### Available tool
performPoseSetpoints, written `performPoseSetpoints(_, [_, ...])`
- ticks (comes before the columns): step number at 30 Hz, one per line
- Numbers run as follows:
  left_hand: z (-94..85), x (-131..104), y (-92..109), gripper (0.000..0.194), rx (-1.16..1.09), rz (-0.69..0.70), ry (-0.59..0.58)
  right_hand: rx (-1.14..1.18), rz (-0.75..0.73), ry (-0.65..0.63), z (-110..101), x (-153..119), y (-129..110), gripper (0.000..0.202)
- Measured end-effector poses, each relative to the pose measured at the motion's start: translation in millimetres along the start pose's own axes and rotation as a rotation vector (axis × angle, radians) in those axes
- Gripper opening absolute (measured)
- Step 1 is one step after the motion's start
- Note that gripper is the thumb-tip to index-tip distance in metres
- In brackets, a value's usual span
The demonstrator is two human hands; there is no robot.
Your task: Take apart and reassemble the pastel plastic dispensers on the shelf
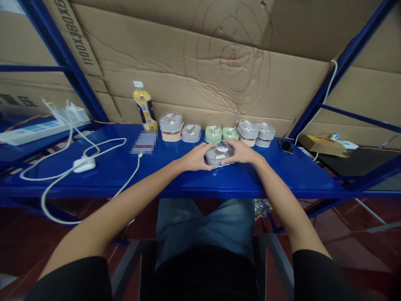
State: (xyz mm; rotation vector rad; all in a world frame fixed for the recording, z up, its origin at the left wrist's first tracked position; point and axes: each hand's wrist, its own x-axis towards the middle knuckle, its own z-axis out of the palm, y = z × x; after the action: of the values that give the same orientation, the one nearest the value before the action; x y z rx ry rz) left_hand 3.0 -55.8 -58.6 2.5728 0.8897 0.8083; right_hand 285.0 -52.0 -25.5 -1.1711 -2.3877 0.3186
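Both hands grip a grey rounded box (214, 155) with a clear lid, a round white sticker and a small pale tab on its front. My left hand (197, 158) wraps its left side, and my right hand (242, 151) wraps its right side, thumb at the front. The box is just over the blue shelf's front part; whether it touches the shelf I cannot tell. Behind it stands a row of similar boxes: a grey-and-pink stack (171, 127), a grey box (191, 133), two green boxes, one of them a left green box (213, 133), and further stacks (248, 133) to the right.
A yellow drink bottle (145, 106) stands at the back left, near a blurred-out flat device (144, 143) with a white cable. A white charger (84, 164) lies among loose cables. At right lie a phone (286, 146) and an open cardboard box (324, 145). Cardboard (156, 54) lines the back.
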Motion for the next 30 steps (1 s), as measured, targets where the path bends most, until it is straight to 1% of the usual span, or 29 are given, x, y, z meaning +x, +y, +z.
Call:
performPoseSetpoints(3, [3.8, -1.7, 1.5, 0.105, 0.033, -0.045, 0.005, 0.000, 0.013, 0.006, -2.2, 0.1, 4.3, 0.110])
performPoseSetpoints(6, [7.2, -2.0, 2.0, 0.109, 0.023, -0.042, -0.007, 0.013, 0.025, 0.028, -1.0, 0.7, 4.7, 0.102])
performPoseSetpoints(9, [9.5, -1.1, 1.2, 0.105, 0.019, -0.027, 0.012, 0.040, 0.047, 0.042, 0.6, 1.0, 4.2, 0.096])
performPoseSetpoints(15, [10.8, -1.1, 3.0, 0.101, 0.111, -0.035, 0.041, 0.069, -0.008, 0.015, -1.5, 1.2, 6.1, 0.097])
performPoseSetpoints(18, [9.0, -1.2, 4.1, 0.098, 0.075, -0.028, 0.053, 0.049, -0.023, 0.007, -3.4, 0.7, 7.2, 0.099])
performPoseSetpoints(22, [6.7, 1.1, 2.3, 0.101, 0.034, -0.025, 0.046, 0.006, -0.018, -0.001, -5.1, -0.3, 7.2, 0.100])
performPoseSetpoints(26, [8.7, 3.1, -1.4, 0.101, 0.027, -0.020, 0.051, -0.050, -0.017, -0.008, -4.8, -0.4, 7.1, 0.102])
performPoseSetpoints(30, [10.7, 1.3, -1.3, 0.100, 0.033, -0.037, 0.060, -0.012, -0.035, -0.035, -3.8, -0.5, 7.9, 0.102])
